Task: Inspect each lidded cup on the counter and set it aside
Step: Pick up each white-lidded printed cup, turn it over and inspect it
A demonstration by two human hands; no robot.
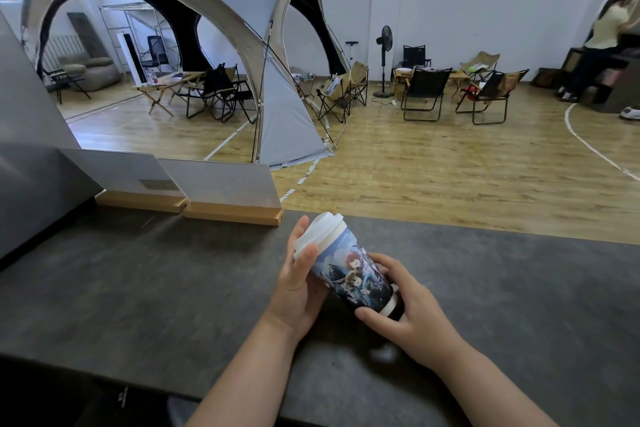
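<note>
A paper cup (349, 270) with a white lid and a blue cartoon print is held tilted above the dark grey counter (138, 281), lid pointing up and to the left. My left hand (298, 284) cups the upper part, thumb lying against the lid's rim. My right hand (401, 302) grips the cup's bottom end, fingers wrapped round its base. No other cup is in view.
Two white sign boards in wooden bases (228, 210) stand at the counter's far edge on the left. A grey slanted panel (27, 135) rises at the far left. Beyond the counter lie a wooden floor, a tent, folding chairs and a person at the far right.
</note>
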